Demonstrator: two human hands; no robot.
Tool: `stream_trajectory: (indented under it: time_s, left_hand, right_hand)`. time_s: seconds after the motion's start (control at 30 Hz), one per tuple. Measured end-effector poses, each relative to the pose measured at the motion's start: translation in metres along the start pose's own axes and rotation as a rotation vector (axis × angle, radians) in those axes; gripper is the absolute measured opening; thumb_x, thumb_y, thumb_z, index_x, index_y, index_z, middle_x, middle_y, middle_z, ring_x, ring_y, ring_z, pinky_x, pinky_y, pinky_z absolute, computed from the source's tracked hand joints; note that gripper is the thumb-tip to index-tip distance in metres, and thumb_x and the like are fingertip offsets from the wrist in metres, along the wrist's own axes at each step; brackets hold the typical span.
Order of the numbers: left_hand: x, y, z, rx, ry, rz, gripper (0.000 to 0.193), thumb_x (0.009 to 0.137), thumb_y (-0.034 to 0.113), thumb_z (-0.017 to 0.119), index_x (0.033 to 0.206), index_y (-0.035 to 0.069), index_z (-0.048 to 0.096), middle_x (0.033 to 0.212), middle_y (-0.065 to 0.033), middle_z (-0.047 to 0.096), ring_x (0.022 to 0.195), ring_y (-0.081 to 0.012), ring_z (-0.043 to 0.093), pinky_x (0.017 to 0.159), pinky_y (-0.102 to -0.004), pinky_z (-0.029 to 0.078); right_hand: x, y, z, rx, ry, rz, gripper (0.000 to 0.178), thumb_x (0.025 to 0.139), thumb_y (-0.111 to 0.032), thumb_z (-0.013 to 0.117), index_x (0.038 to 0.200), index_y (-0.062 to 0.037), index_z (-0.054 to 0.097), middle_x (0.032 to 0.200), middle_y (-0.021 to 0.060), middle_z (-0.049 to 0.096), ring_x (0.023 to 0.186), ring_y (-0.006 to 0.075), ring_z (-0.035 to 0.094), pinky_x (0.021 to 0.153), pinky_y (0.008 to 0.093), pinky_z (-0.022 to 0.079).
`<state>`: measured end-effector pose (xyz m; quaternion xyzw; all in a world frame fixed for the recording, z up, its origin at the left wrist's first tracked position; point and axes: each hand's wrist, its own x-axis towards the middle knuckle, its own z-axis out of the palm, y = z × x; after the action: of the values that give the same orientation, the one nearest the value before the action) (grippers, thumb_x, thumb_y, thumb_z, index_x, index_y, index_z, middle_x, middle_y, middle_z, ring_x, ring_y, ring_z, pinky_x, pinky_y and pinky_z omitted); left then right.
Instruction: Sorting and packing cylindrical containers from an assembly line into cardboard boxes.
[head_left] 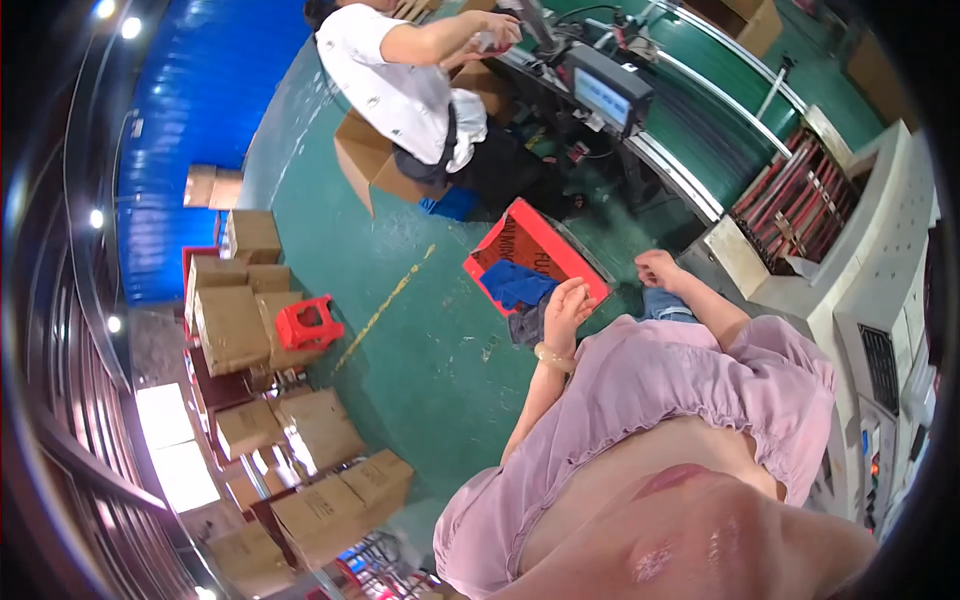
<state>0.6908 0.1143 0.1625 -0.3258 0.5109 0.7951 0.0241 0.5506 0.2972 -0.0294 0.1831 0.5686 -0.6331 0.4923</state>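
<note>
My left hand point(568, 306), with a pale bangle point(553, 358) at the wrist, hangs in front of me beside the red crate point(570, 255). Its fingers are loosely bent and a little apart, with nothing seen in them. Blue cloth point(515, 284) lies over the crate's near side, and a dark grey cloth point(527, 326) hangs just below it, close to that hand. Further right, my right hand point(657, 268) is held over my jeans, near the machine's edge. Its fingers curl loosely and appear to hold nothing.
A co-worker in a white shirt point(385, 95) works at a bench with a monitor point(605, 92). Green conveyor point(700, 110) and a pale machine point(840, 270) border the right. Cartons point(232, 325) and a red stool point(309, 324) stand left. An opened carton point(365, 160) sits behind the co-worker.
</note>
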Motion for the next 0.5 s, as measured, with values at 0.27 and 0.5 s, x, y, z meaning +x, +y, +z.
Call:
stream_trajectory:
  time_s: [0.27,0.5]
  left_hand:
    - [-0.001,-0.011,-0.002,-0.034,-0.015,-0.012,0.027,0.089,0.02,0.051,0.113,0.008,0.05,0.102,-0.0046,0.058,0.085,-0.0138,0.059,0.072,-0.0242,0.045]
    - [-0.004,-0.02,-0.01,-0.036,0.013,-0.019,0.026,0.088,0.02,0.051,0.111,0.007,0.051,0.099,-0.0034,0.059,0.083,-0.0136,0.059,0.071,-0.0233,0.045]
  right_hand:
    - [0.015,0.039,-0.033,0.141,0.008,0.28,0.013,0.081,-0.021,0.058,0.078,-0.0091,0.054,0.067,0.0043,0.054,0.06,0.0177,0.056,0.061,0.038,0.052]
    - [0.009,0.04,-0.034,0.049,0.046,0.248,0.015,0.082,-0.022,0.057,0.078,-0.0077,0.053,0.068,0.0047,0.055,0.059,0.0172,0.055,0.06,0.0366,0.052]
